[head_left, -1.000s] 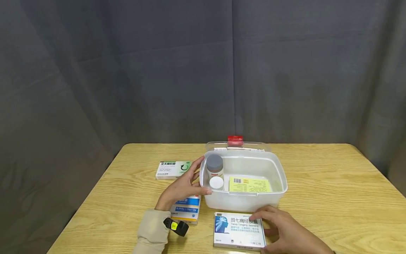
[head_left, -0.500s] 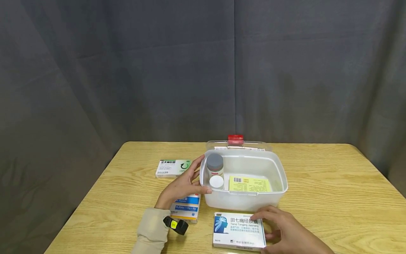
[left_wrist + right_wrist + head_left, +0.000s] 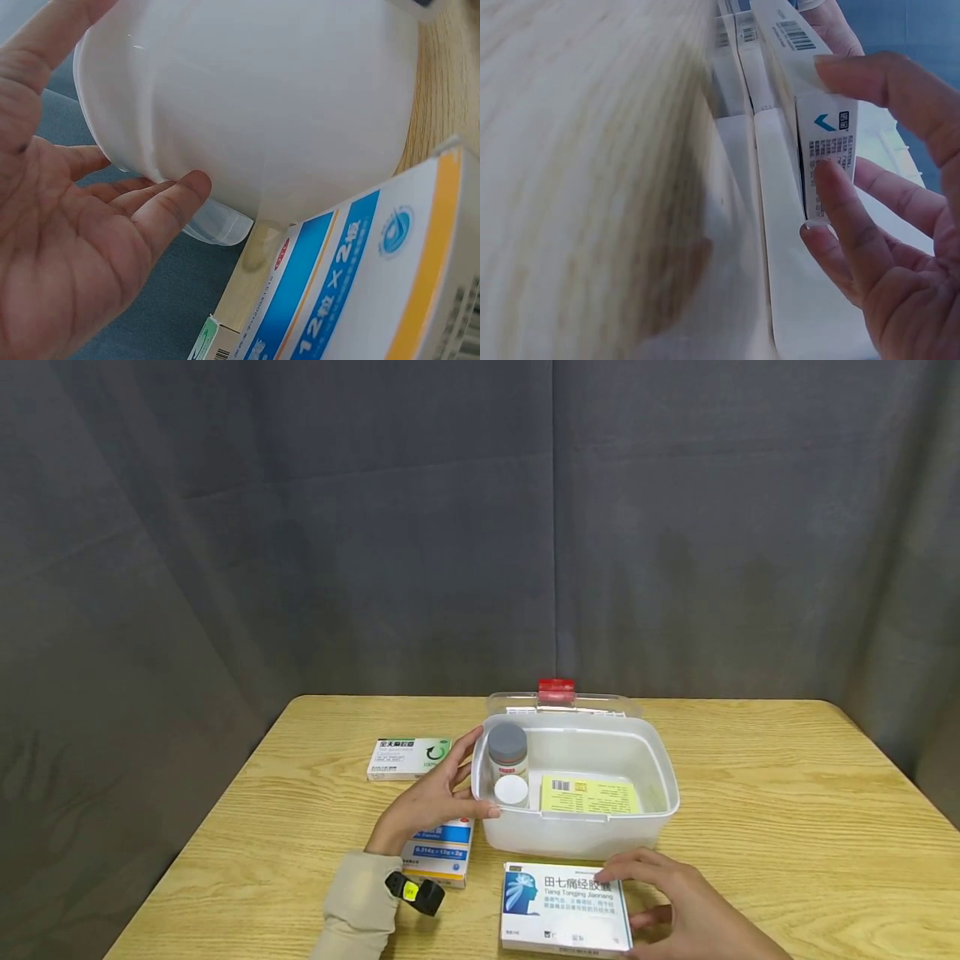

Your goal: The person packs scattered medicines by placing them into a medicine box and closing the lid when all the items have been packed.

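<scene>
table [image 3: 772, 802]: wood, both far corners in view
plastic bin [image 3: 573, 837]: well in from table's side edges
left hand [image 3: 429, 802]: spread wide, thumb at front rim, fingers along side, holding bin's left end
right hand [image 3: 678, 906]: part closed, gripping right end of white carton [image 3: 562, 902]
white carton: directly nearer than bin, can't tell if lifted; probably light, stiff, crushable, slightly slick; best held by opposite edges, gentle squeeze

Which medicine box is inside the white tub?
The yellow box, lying in the tub near the grey-capped bottle; the other three boxes are outside it.
</scene>
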Tool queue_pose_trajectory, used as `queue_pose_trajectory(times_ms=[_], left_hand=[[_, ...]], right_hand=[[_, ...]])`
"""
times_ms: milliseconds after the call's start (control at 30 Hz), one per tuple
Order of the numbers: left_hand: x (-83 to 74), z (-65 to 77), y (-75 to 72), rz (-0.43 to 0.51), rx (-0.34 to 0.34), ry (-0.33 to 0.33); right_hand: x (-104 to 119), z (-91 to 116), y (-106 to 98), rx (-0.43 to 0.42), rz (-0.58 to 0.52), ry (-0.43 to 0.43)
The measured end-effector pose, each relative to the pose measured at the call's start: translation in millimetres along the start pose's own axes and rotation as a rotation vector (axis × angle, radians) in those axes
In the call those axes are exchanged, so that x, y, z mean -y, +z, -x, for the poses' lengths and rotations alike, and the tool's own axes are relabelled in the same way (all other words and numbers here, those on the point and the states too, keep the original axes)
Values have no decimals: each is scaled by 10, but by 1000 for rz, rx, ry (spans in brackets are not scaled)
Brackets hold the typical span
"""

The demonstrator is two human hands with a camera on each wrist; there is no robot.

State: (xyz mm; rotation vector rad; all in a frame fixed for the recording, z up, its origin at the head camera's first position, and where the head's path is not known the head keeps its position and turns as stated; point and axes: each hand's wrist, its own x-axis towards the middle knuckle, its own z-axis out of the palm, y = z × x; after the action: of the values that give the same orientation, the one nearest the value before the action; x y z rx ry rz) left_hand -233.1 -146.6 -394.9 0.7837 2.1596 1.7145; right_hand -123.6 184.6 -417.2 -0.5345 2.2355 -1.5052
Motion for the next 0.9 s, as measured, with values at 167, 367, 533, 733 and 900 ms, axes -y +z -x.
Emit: queue_pose_trajectory(times_ms=[167,367,533,733,900], left_hand=[[13,-2,-6,0,-3,-4],[5,0,0,12,2,2],[-2,-1,2,9,8,8],[-6,1,3,16,10,15],[-1,-4,1,19,15,26]], right_hand=[[46,35,5,-4,-1,-9],[102,68,4,-11,-2,-10],[149,99,-1,-27,7,-24],[199,133,-12,-43,9,-23],[204,151,-46,-73,27,-52]])
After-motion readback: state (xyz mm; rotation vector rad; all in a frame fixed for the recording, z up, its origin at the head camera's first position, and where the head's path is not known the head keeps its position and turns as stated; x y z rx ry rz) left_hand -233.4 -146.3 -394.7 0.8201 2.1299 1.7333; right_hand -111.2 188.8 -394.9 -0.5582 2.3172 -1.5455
